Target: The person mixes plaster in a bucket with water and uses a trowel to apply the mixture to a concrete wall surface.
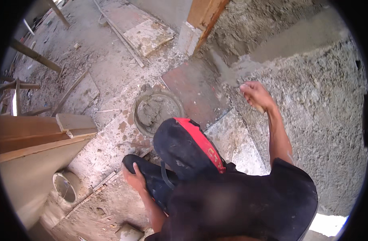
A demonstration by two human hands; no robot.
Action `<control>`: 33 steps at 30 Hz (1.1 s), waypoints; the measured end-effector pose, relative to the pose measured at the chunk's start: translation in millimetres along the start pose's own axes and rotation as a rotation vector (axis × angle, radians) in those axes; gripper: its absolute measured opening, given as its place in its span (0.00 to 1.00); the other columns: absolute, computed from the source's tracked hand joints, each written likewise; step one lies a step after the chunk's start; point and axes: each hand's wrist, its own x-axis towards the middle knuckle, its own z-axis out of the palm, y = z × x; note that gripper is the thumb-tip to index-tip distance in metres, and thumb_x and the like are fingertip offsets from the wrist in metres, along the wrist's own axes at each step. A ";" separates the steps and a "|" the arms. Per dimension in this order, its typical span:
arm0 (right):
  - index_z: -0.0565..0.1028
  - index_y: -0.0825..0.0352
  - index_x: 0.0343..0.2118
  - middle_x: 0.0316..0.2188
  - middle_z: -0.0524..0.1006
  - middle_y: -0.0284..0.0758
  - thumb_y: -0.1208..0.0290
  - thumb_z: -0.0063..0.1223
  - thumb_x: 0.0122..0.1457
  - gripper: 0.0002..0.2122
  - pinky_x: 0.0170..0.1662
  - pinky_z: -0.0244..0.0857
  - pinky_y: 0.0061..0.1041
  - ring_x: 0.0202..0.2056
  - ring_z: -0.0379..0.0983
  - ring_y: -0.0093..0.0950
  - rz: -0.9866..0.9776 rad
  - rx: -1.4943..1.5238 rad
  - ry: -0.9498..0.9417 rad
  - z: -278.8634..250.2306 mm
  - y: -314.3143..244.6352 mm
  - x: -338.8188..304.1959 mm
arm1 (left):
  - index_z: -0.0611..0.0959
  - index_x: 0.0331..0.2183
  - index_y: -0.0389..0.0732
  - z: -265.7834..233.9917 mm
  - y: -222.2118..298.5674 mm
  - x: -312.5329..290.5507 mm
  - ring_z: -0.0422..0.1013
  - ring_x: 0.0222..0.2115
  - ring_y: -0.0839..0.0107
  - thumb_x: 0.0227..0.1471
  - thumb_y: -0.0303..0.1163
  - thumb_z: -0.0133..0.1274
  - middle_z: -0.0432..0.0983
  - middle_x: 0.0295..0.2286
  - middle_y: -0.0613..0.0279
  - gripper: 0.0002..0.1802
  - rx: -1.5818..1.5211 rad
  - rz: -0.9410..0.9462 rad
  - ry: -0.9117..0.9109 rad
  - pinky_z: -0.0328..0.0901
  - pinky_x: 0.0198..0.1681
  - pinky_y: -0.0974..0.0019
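My right hand (257, 96) is closed round a trowel, whose light wooden handle (259, 107) pokes out below the palm. Its blade is hard to tell from the grey wet mortar (246, 66) low on the wall, just beyond my fingers. My left hand (134, 179) rests on my bent left knee, thumb apart from the fingers, some of which are hidden. In front of my knees stands a round tub (181, 105) with grey mortar (154, 111) in it. A reddish-brown board (188, 88), smeared with mortar, lies between the tub and the wall.
A rough plastered wall (312, 108) fills the right side. Beyond the board rises a wooden post (204, 20). At left are a wooden frame (31, 134) and an open pail-like container (67, 186). Planks (150, 37) and bamboo poles (35, 55) lie or stand farther off on the debris-strewn floor.
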 end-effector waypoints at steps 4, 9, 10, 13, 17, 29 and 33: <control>0.73 0.72 0.31 0.19 0.76 0.43 0.62 0.56 0.58 0.15 0.27 0.68 0.36 0.19 0.74 0.36 -0.447 -0.464 0.359 35.8 31.6 19.2 | 0.70 0.55 0.27 12.6 -9.6 19.6 0.60 0.57 0.42 0.56 0.48 0.54 0.67 0.54 0.38 0.36 0.138 0.061 -0.015 0.52 0.63 0.51; 0.71 0.72 0.41 0.30 0.79 0.53 0.64 0.57 0.56 0.16 0.40 0.69 0.45 0.37 0.77 0.50 -0.151 -0.596 0.463 61.4 9.8 66.9 | 0.70 0.55 0.28 13.0 -8.0 20.7 0.59 0.58 0.42 0.56 0.49 0.53 0.67 0.54 0.38 0.37 0.073 0.046 -0.038 0.51 0.64 0.51; 0.71 0.72 0.42 0.32 0.79 0.54 0.65 0.57 0.56 0.17 0.42 0.69 0.46 0.40 0.77 0.51 -0.134 -0.733 0.530 56.5 11.6 74.0 | 0.70 0.56 0.28 15.4 -8.5 21.6 0.59 0.58 0.42 0.56 0.49 0.53 0.67 0.54 0.38 0.37 0.066 0.053 -0.050 0.51 0.64 0.51; 0.72 0.71 0.43 0.33 0.78 0.55 0.65 0.56 0.56 0.16 0.44 0.68 0.48 0.40 0.75 0.53 -0.094 -0.643 0.654 32.4 -7.6 69.3 | 0.70 0.56 0.29 8.6 -13.1 18.7 0.58 0.59 0.42 0.57 0.49 0.52 0.67 0.55 0.38 0.37 0.024 0.036 -0.026 0.50 0.64 0.52; 0.74 0.72 0.42 0.34 0.78 0.56 0.64 0.57 0.55 0.17 0.45 0.67 0.48 0.41 0.75 0.54 -0.211 -0.599 0.734 11.7 -32.1 60.1 | 0.70 0.56 0.29 9.5 -13.9 19.8 0.57 0.59 0.43 0.58 0.49 0.51 0.66 0.55 0.38 0.36 -0.016 0.014 -0.032 0.49 0.64 0.52; 0.74 0.71 0.46 0.21 0.75 0.33 0.66 0.56 0.60 0.16 0.16 0.59 0.20 0.15 0.68 0.18 -0.175 -0.011 0.622 -39.8 -41.5 -37.8 | 0.69 0.56 0.26 1.2 -22.2 17.6 0.60 0.58 0.45 0.59 0.47 0.50 0.66 0.55 0.36 0.35 -0.178 -0.001 -0.043 0.51 0.63 0.55; 0.74 0.71 0.43 0.24 0.76 0.36 0.65 0.54 0.61 0.14 0.20 0.65 0.26 0.20 0.73 0.26 -0.172 -0.127 0.638 3.4 -31.7 -90.3 | 0.71 0.54 0.25 -0.2 -10.1 20.9 0.65 0.55 0.47 0.59 0.46 0.51 0.69 0.53 0.35 0.34 -0.212 -0.032 0.002 0.56 0.60 0.56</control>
